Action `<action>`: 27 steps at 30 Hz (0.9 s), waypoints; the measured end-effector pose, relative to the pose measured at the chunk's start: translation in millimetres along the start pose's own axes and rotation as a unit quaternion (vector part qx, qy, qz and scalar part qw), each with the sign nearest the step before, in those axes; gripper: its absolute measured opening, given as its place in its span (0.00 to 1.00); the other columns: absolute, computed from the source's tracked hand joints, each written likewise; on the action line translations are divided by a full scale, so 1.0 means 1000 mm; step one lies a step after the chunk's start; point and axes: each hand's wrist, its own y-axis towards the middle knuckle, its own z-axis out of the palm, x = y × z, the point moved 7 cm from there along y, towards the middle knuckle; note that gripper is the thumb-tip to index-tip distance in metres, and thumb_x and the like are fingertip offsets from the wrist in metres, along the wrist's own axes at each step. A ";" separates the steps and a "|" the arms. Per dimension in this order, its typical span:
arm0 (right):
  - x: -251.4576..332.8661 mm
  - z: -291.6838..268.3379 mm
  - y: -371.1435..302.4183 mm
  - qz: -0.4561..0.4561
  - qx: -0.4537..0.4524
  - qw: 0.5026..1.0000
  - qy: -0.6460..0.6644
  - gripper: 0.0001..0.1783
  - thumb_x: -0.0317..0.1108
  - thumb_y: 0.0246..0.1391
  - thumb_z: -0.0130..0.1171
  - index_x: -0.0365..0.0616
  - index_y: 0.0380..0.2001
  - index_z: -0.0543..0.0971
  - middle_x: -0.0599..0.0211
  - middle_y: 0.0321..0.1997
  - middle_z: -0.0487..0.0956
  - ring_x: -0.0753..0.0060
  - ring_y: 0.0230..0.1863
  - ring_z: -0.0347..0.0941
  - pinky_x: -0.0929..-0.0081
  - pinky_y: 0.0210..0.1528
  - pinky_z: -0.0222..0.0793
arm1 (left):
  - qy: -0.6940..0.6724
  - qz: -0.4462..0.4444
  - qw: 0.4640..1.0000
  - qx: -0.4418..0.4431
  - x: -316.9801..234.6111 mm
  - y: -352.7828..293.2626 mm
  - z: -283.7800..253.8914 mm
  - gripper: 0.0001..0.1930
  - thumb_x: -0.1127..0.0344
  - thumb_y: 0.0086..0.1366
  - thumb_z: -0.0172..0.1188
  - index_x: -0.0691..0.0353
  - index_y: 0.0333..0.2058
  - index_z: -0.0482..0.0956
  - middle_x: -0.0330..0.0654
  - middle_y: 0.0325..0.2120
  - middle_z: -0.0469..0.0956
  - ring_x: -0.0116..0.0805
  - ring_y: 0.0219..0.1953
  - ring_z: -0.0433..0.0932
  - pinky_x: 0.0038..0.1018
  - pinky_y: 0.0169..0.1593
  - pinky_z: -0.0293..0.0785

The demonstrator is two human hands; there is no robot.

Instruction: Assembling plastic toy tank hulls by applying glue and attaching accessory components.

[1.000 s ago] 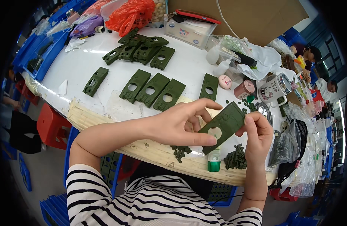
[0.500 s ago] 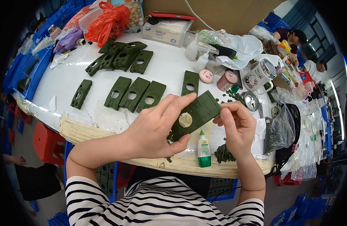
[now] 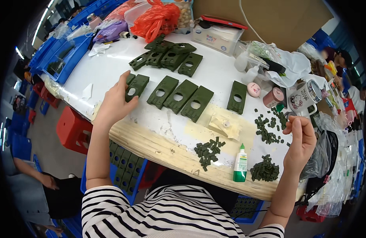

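Though cluttered, white table [image 3: 107,67] amid bins [image 3: 76,60]

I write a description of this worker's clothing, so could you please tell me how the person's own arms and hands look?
The left hand and right hand are without gloves; I see no watch or bracelet. Both forearms are bare. The short sleeves are white with thin dark stripes running around them.

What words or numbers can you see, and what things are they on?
I won't copy words out, but printing shows here:
White mug: clear lettering.
White box: clear lettering.
Pink tin: too small to read.
White-and-green bottle: too small.
Round pink case: blurred mark.
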 end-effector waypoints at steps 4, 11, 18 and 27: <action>-0.001 0.002 0.000 0.002 0.001 1.000 -0.003 0.09 0.32 0.62 0.55 0.35 0.35 0.77 0.65 0.34 0.79 0.84 0.28 0.70 0.84 0.34 0.69 | 0.017 -0.021 0.999 0.020 -0.001 0.005 0.011 0.39 0.67 0.53 0.61 0.58 0.64 0.55 0.56 0.39 0.78 0.47 0.28 0.78 0.36 0.37 0.73; -0.005 0.001 0.002 0.005 0.006 1.000 -0.017 0.09 0.31 0.62 0.54 0.35 0.34 0.77 0.66 0.34 0.79 0.84 0.29 0.70 0.84 0.33 0.68 | 0.026 -0.009 0.999 0.036 -0.011 0.006 0.023 0.36 0.64 0.57 0.62 0.59 0.63 0.57 0.56 0.41 0.78 0.46 0.32 0.79 0.36 0.38 0.75; -0.005 -0.003 0.003 -0.005 0.006 1.000 -0.020 0.10 0.32 0.62 0.54 0.35 0.34 0.78 0.67 0.32 0.78 0.83 0.29 0.70 0.84 0.34 0.67 | 0.053 0.000 0.988 -0.144 0.032 -0.007 -0.019 0.32 0.58 0.60 0.65 0.62 0.59 0.64 0.56 0.40 0.78 0.50 0.43 0.78 0.39 0.47 0.73; -0.002 -0.009 0.007 0.002 0.001 1.000 -0.026 0.09 0.31 0.62 0.55 0.34 0.35 0.79 0.68 0.32 0.78 0.84 0.29 0.70 0.85 0.34 0.67 | 0.000 -0.071 0.985 -0.157 0.054 -0.005 -0.017 0.34 0.68 0.56 0.67 0.61 0.61 0.64 0.49 0.36 0.78 0.39 0.38 0.78 0.31 0.45 0.73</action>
